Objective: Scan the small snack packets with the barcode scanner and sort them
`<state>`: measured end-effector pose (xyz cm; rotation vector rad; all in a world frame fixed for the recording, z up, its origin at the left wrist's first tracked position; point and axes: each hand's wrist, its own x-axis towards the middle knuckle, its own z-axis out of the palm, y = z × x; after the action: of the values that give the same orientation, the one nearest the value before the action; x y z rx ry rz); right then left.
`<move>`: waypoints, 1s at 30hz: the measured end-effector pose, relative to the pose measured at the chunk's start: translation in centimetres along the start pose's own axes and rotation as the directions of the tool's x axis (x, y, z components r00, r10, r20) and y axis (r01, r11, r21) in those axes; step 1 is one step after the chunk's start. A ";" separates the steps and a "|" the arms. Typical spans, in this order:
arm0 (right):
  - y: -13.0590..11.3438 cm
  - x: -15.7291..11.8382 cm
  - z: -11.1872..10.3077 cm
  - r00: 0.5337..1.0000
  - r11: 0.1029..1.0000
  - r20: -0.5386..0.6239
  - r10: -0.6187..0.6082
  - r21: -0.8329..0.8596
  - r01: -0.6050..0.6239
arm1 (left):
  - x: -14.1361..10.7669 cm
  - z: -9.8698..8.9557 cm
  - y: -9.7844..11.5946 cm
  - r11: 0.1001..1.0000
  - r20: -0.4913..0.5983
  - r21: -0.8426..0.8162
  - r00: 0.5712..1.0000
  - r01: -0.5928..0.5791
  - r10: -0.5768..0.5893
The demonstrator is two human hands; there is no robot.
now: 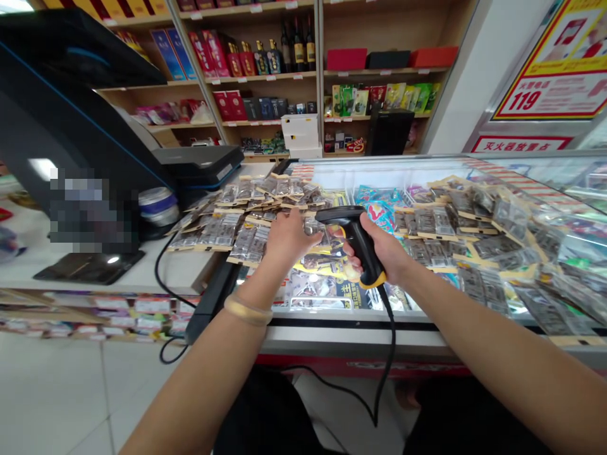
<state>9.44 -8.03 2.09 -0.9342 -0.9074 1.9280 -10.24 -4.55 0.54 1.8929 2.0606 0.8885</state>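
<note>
My right hand (384, 249) is wrapped around the grip of a black and yellow barcode scanner (363, 243), whose head points left. Its black cable hangs down over the counter's front edge. My left hand (287, 237) is over the left pile of small clear packets with tan cardboard strips (256, 208), thumb spread away from the fingers. Its fingertips are partly hidden among the packets, and a packet shows beside the thumb. More packets of the same kind (478, 227) lie heaped to the right of the scanner.
The packets lie on a glass-topped freezer (322, 303) with colourful packages visible below. To the left are a black checkout terminal (90, 126) and a stack of tape rolls (158, 207) on a white counter (180, 275). Stocked shelves (260, 79) line the back.
</note>
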 end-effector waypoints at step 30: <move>-3.7 -4.4 -6.8 0.955 0.960 -0.111 -0.275 -0.079 0.267 | 2.8 7.2 8.6 0.417 0.078 -0.905 0.996 0.086 -0.037</move>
<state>18.23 -8.56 3.19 -0.9014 -0.9760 1.6016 0.31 0.17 0.21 1.1462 1.0994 1.5047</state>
